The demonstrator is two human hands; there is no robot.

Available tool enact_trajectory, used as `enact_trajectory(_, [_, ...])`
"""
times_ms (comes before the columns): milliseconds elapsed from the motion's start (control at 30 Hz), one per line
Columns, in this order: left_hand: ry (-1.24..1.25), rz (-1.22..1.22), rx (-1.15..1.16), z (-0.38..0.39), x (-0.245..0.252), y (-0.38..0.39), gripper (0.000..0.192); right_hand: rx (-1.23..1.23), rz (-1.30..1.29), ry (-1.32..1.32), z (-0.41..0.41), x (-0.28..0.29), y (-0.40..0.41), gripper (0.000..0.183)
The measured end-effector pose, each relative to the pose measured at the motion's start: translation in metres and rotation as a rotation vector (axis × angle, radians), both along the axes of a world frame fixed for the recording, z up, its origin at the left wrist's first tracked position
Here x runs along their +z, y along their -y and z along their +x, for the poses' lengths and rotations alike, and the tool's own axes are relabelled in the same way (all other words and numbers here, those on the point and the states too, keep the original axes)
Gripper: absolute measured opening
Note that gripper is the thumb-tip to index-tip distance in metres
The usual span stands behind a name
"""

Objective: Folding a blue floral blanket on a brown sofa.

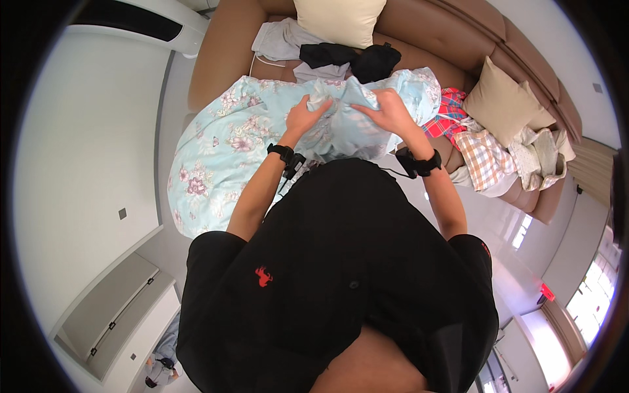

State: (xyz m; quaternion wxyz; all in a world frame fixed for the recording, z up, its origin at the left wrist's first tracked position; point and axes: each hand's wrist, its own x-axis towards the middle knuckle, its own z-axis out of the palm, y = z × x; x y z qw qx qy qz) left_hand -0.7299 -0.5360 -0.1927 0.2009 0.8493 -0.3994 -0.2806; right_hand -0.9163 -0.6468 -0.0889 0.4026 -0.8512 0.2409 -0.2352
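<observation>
A large light-blue floral fabric cover (241, 142) lies spread over the front of the brown sofa and hangs down at the left. My left hand (307, 115) grips a bunched fold of it near its upper middle. A short way to the right, my right hand (385, 110) pinches another raised fold of the same fabric. Between the two hands the cloth is gathered and wrinkled. Both wrists wear black bands with small devices attached.
On the brown leather sofa (422, 37) lie a cream cushion (339, 19), grey clothing (280, 42), black garments (376, 63), a red plaid cloth (448, 113), a checked cloth (484, 159) and beige cushions (501, 100). A white cabinet (118, 319) stands at lower left; a person (164, 368) is partly visible beyond it.
</observation>
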Motion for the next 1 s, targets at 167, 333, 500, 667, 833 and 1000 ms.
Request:
enact_trajectory(167, [-0.02, 0.126, -0.174, 0.019, -0.015, 0.009, 0.061, 0.051, -0.141, -0.092, 0.019, 0.01, -0.015, 0.026])
enact_trajectory(333, [-0.877, -0.384, 0.184, 0.025, 0.017, 0.041, 0.034, 0.208, 0.031, 0.05, 0.018, 0.033, -0.023, 0.022])
enact_trajectory(500, [-1.111, -0.516, -0.229, 0.011, 0.136, 0.071, 0.03, 0.131, 0.008, 0.242, 0.017, 0.081, -0.019, 0.023])
enact_trajectory(667, [-0.968, -0.698, -0.738, -0.002, 0.157, 0.08, 0.032, -0.047, -0.204, 0.26, 0.017, 0.102, 0.009, 0.023])
enact_trajectory(833, [-0.966, -0.517, -0.641, 0.004, 0.155, 0.077, 0.031, -0.194, -0.256, 0.28, 0.007, 0.099, 0.012, 0.024])
enact_trajectory(1000, [-0.942, -0.516, -0.629, 0.004, 0.156, 0.071, 0.029, -0.056, -0.234, 0.223, 0.007, 0.096, 0.022, 0.022])
